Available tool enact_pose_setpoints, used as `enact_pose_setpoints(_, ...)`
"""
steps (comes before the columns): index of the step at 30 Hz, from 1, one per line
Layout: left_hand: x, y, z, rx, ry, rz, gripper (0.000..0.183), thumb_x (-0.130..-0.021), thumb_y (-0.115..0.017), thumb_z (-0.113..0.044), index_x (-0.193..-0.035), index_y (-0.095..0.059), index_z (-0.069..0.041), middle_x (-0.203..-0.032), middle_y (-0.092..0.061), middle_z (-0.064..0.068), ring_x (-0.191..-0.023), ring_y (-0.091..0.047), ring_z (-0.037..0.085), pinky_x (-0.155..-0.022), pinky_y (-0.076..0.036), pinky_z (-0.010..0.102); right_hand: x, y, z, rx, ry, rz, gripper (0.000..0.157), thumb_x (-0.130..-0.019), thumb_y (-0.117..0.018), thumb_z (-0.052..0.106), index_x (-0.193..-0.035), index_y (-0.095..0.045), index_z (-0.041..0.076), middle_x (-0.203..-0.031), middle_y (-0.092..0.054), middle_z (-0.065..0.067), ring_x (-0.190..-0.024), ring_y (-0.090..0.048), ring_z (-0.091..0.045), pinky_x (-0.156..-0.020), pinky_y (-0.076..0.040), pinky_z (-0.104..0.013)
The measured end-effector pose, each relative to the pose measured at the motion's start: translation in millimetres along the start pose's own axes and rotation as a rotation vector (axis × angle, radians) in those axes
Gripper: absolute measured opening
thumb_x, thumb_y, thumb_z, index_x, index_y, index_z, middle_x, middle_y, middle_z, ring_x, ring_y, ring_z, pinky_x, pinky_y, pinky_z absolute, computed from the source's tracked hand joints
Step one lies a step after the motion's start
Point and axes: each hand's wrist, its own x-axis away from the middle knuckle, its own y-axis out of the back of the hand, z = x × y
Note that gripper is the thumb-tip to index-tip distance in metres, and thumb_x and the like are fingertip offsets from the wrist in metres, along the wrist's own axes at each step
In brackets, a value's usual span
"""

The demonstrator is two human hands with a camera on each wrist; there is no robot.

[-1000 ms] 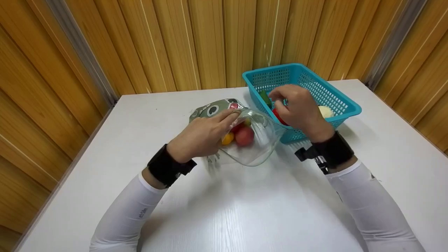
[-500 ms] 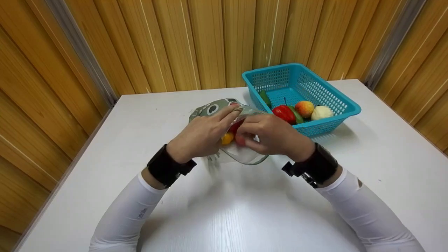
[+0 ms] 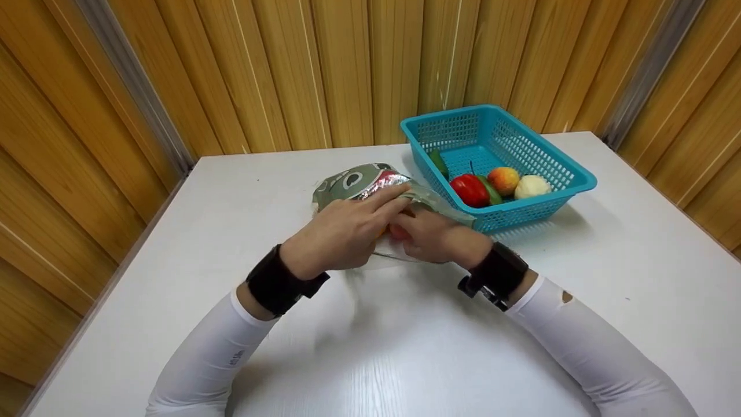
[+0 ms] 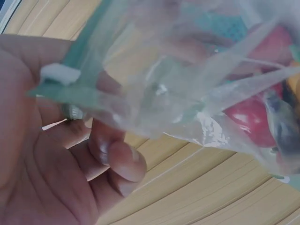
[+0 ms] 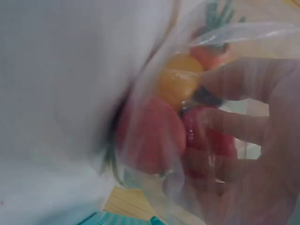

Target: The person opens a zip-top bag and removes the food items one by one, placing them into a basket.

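Note:
A clear zip bag with a green cartoon print (image 3: 353,180) lies on the white table, its mouth toward me. My left hand (image 3: 345,231) grips the upper edge of the mouth; in the left wrist view the green seal strip (image 4: 70,91) passes through its fingers. My right hand (image 3: 431,234) is inside the mouth, partly hidden by the left. Through the film in the right wrist view, its spread fingers (image 5: 234,124) reach over a round red fruit (image 5: 152,136), a shiny red piece (image 5: 204,129) and an orange fruit (image 5: 180,79).
Right behind the bag stands a turquoise basket (image 3: 558,153). In it lie a red pepper (image 3: 470,190), a red-yellow peach (image 3: 503,180), a whitish round piece (image 3: 532,186) and green pieces. A wood-panelled wall (image 3: 347,75) rises along the table's back edge.
My right hand has moved left from over the basket into the bag, uncovering the red pepper and peach. The bag's mouth is lower, and my left hand has shifted slightly right.

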Motion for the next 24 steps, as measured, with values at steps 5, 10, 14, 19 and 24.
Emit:
enact_pose_setpoints(5,-1.0,-1.0,-2.3,0.024,-0.007,0.031,0.054,-0.093,-0.059,-0.002,-0.145,-0.049,-0.013,-0.157,-0.041,0.003,-0.081,-0.068,0.021,-0.069,-0.058,0.029,-1.8,-9.7,0.3,0.044,-0.046,0.028,0.071,-0.088,-0.07,0.027,-0.151,-0.037,0.025,-0.157,-0.03,-0.01,-0.143,-0.026,-0.032,-0.118,-0.025,-0.059)
enact_pose_setpoints(10,-0.7,-2.2,-0.4,0.001,-0.003,0.023,0.05,-0.092,-0.058,-0.001,-0.14,-0.051,-0.013,-0.156,-0.042,0.002,-0.08,-0.068,0.022,-0.063,-0.057,0.032,-3.0,-16.8,-1.1,-0.052,0.01,-0.08,0.058,-0.091,-0.067,0.027,-0.143,-0.046,0.012,-0.147,-0.043,-0.015,-0.136,-0.038,-0.031,-0.118,-0.029,-0.05)
enact_pose_setpoints(14,0.1,-2.0,1.2,0.0,0.005,0.027,0.051,-0.093,-0.057,-0.002,-0.143,-0.049,-0.012,-0.156,-0.042,0.003,-0.076,-0.067,0.022,-0.061,-0.056,0.034,-2.4,-18.7,-2.2,-0.065,0.049,-0.117,0.058,-0.088,-0.071,0.028,-0.137,-0.049,0.007,-0.141,-0.048,-0.019,-0.13,-0.043,-0.032,-0.116,-0.033,-0.047)
enact_pose_setpoints(19,-0.5,-0.9,1.3,0.006,0.005,0.054,0.052,-0.094,-0.059,-0.005,-0.144,-0.049,-0.011,-0.158,-0.04,0.004,-0.08,-0.068,0.022,-0.064,-0.058,0.034,-1.4,-16.1,0.1,-0.032,0.057,-0.001,0.061,-0.088,-0.072,0.028,-0.14,-0.043,0.012,-0.147,-0.043,-0.014,-0.135,-0.039,-0.03,-0.117,-0.033,-0.048)
enact_pose_setpoints(24,0.6,1.5,3.4,-0.013,-0.004,0.04,0.055,-0.093,-0.064,-0.009,-0.146,-0.047,-0.009,-0.156,-0.042,0.006,-0.078,-0.068,0.022,-0.062,-0.056,0.032,0.5,-1.7,2.6,-0.096,0.073,0.024,0.057,-0.084,-0.077,0.025,-0.134,-0.051,0.014,-0.141,-0.051,-0.008,-0.128,-0.046,-0.025,-0.101,-0.051,-0.046)
